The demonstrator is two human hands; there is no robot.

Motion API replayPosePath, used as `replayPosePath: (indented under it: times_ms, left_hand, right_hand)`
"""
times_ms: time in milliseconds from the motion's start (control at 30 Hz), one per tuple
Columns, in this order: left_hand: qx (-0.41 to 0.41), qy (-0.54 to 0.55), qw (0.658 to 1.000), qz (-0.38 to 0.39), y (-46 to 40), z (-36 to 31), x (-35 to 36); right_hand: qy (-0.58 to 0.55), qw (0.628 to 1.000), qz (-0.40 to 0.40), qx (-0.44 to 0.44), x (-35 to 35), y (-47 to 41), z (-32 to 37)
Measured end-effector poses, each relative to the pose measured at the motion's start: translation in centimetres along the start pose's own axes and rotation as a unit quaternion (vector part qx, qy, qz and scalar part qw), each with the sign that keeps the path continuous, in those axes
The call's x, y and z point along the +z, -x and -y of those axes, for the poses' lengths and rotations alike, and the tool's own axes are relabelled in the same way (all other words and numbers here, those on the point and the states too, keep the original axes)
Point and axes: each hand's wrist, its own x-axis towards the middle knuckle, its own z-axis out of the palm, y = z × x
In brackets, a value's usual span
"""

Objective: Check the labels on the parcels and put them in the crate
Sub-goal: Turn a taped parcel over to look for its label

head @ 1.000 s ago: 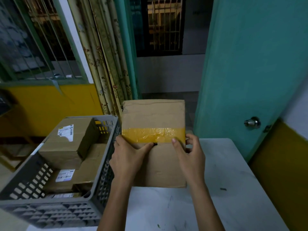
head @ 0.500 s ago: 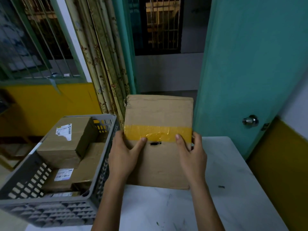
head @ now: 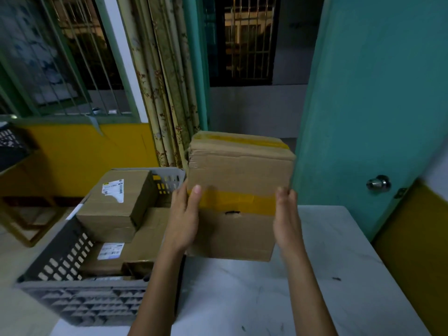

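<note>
A brown cardboard parcel [head: 237, 175] with a yellow tape band across its front is held upright above the white table [head: 266, 299]. No label shows on the faces turned to me. My left hand [head: 181, 221] grips its left edge, thumb on the tape. My right hand [head: 287, 221] presses flat against its right side, fingers straight up. Left of the parcel stands a grey slotted crate [head: 80, 284]. Inside it a labelled parcel [head: 116, 209] lies on top of another labelled parcel [head: 135, 253].
A teal door [head: 375, 93] with a metal knob [head: 378, 183] stands close behind the parcel on the right. A patterned curtain [head: 167, 93] hangs behind the crate. The yellow wall [head: 80, 156] and a barred window are at the left.
The parcel has risen and tipped, so its taped top face now shows. Both hands slid from its front out to its sides.
</note>
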Motion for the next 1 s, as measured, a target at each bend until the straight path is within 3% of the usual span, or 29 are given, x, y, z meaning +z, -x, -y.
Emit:
replayPosePath:
  times_ms: [100,200,367,500,633,833,1000]
  left_hand:
    - [-0.074,0.147,0.986,0.018,-0.2,-0.6,-2.0]
    - [-0.112,0.255,0.96,0.008,-0.9,-0.8,-5.1]
    - [-0.137,0.198,0.961,0.136,-2.1,0.4,-10.2]
    - [-0.116,0.189,0.958,0.182,-2.7,1.5,-13.9]
    - [-0.069,0.21,0.961,0.164,-2.0,2.4,-15.3]
    - [-0.025,0.2,0.965,0.166,-1.3,4.3,-18.7]
    - [-0.088,0.202,0.971,0.093,-1.4,5.7,-20.3]
  right_hand:
    - [-0.172,0.983,0.017,0.068,1.1,0.4,1.3]
    - [-0.203,0.976,0.033,0.068,2.3,1.3,2.4]
    - [-0.2,0.971,0.087,0.095,4.6,3.6,3.3]
    - [-0.209,0.972,0.079,0.069,6.5,5.3,3.2]
    - [-0.206,0.977,0.041,0.045,8.6,6.6,3.1]
    - [-0.218,0.972,0.058,0.065,11.4,8.9,2.7]
    - [-0.226,0.973,0.014,0.044,13.8,10.1,2.8]
